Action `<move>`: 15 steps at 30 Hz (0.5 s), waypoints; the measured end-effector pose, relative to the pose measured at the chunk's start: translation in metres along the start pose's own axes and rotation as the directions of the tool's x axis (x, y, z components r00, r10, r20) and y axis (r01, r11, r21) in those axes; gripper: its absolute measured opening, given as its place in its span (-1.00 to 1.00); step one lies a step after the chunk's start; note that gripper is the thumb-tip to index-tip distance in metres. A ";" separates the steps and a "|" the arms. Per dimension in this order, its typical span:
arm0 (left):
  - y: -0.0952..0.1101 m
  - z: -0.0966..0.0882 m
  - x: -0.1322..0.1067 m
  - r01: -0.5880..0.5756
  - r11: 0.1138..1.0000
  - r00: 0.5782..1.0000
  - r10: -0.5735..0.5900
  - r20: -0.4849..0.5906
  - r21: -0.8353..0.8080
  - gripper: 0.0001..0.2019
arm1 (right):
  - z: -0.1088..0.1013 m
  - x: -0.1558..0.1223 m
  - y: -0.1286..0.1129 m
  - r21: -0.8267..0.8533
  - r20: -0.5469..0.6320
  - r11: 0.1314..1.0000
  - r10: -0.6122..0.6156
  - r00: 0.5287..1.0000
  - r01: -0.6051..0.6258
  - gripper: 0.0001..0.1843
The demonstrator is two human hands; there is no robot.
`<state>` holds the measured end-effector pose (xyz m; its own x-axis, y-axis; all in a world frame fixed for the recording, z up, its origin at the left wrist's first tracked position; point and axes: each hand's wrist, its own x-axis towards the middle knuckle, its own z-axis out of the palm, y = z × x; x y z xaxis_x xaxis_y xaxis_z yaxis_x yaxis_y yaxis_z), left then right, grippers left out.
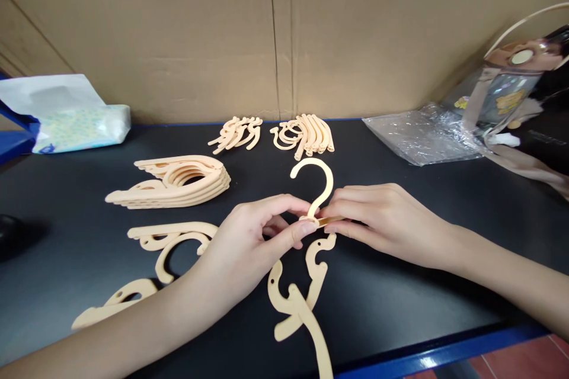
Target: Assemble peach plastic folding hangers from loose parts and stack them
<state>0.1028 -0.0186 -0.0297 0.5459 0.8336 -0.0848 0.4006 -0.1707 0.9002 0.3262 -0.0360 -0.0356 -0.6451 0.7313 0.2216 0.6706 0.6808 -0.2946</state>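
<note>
At a black, matte counter (400,284) edged in blue, a person is pinching a pale peach, curved plastic hanger hook (316,180) at its base, the left hand (249,243) closing thumb and forefinger on the foot of the hook while the right hand (377,219) is gripping the same joint from the other side, fingers (344,213) narrowed around a thin tan piece whose shape cannot be made out. Just below the hands, the two scroll-cut, flat plastic hanger arms (302,302) are lying crossed on the counter, each with a small hole near its end.

Doing this well seems to call for keeping the hook upright and square to the joint, pressing evenly from both sides (the thin plastic looks likely to flex if twisted).

Farther back are lying a stack of finished smooth peach hangers (178,180), two heaps of loose hooks (306,133), crinkled clear plastic wrapping (422,136) and a soft tissue pack (75,124), all against a brown corrugated cardboard wall (178,29).
</note>
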 end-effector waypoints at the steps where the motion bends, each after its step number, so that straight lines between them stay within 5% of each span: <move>1: 0.000 0.000 0.000 0.001 1.000 1.000 -0.001 0.003 0.005 -0.81 | 0.000 0.000 0.000 -0.016 -0.007 1.000 -0.007 1.000 0.007 -0.77; 15: 0.004 0.003 -0.002 0.011 0.997 0.999 -0.008 0.040 -0.075 -0.86 | -0.004 -0.002 -0.002 -0.132 -0.034 0.987 -0.093 0.995 0.088 -0.71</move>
<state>0.1056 -0.0224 -0.0270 0.5718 0.8132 -0.1090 0.3503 -0.1218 0.9287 0.3280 -0.0386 -0.0316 -0.6919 0.6657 0.2797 0.6539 0.7419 -0.1483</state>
